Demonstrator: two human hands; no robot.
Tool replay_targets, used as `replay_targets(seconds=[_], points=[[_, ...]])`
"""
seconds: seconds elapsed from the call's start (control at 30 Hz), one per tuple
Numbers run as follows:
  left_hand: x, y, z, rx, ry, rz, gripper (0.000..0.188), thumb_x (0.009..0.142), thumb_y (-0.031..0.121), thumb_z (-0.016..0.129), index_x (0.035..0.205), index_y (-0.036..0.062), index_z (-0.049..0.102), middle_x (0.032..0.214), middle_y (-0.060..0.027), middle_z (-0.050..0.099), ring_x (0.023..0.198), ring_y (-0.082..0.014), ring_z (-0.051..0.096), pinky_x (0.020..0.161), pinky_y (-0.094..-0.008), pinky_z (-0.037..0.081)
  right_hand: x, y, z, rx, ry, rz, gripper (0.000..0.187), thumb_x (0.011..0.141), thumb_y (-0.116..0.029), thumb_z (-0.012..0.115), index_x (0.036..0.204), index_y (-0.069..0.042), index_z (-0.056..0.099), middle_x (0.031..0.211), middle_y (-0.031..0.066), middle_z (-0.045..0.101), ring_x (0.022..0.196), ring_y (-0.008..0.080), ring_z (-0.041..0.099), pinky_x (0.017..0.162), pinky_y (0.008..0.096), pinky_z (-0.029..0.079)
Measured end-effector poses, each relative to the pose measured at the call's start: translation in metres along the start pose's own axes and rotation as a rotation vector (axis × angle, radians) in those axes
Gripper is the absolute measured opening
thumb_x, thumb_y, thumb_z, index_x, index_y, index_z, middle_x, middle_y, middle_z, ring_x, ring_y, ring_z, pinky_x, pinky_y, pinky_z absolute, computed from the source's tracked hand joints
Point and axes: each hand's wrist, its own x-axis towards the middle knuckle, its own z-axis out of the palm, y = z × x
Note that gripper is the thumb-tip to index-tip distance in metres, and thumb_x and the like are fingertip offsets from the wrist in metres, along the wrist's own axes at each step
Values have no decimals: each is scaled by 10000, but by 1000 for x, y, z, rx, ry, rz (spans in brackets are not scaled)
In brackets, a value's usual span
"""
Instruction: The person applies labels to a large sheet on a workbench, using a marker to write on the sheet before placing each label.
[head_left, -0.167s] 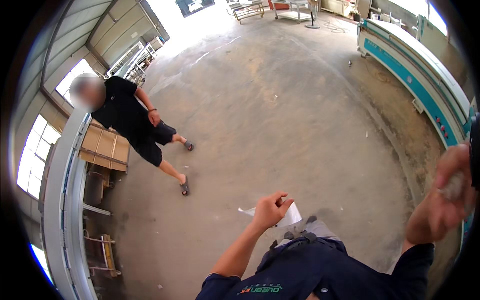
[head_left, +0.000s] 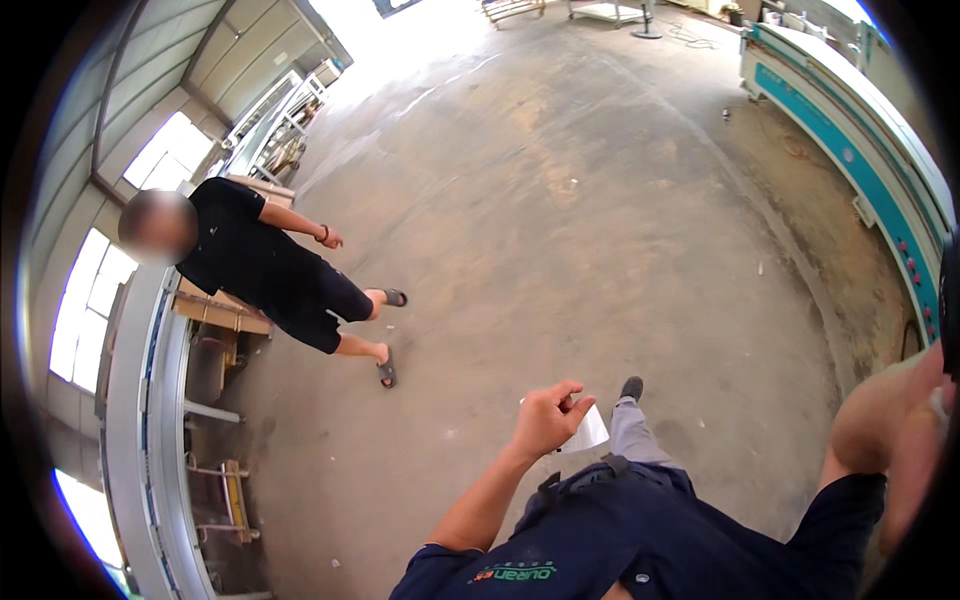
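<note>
My left hand point(head_left: 545, 422) is in front of my waist, its fingers curled closed on a white sheet of paper point(head_left: 590, 432). The sheet hangs below the hand, partly hidden behind it. Raised close at the right rim is my right hand point(head_left: 912, 445), smeared and partly cut off by the picture's dark edge. A small whitish thing point(head_left: 938, 402) shows at its fingers, too unclear to name.
A person in black point(head_left: 270, 270) stands on the concrete floor point(head_left: 560, 260) to my left. Behind them runs a long grey metal machine frame point(head_left: 170, 440), with a small cart point(head_left: 235, 500) beside it. A long white and teal machine point(head_left: 850, 150) lines the right side.
One of my feet has stepped forward. The person in black has shifted in view and swung an arm outward. My right hand has moved farther toward the right rim; the left still holds the sheet.
</note>
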Motion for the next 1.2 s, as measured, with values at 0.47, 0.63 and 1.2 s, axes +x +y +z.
replay_targets(seconds=[0.47,0.63,1.2], points=[[138,-3,-24,117,231,-133,266,781,261,719,913,36,669,602,-120,602,508,-226,573,504,-323,455,152,210,182,315,-52,15,375,740,-358,635,956,-64,548,774,78,555,586,148,501,516,252,396],[177,-49,4,21,142,-171,253,775,246,719,910,36,675,678,-131,637,567,-182,582,546,-311,464,206,245,219,302,-44,5,350,739,-337,640,942,-65,555,766,76,557,582,149,503,514,253,397],[349,-38,-40,78,-56,25,220,779,304,677,847,95,667,639,-125,604,581,-295,599,541,-387,467,265,248,331,339,26,199,265,735,-264,656,896,-67,578,740,70,564,568,152,513,506,255,400]])
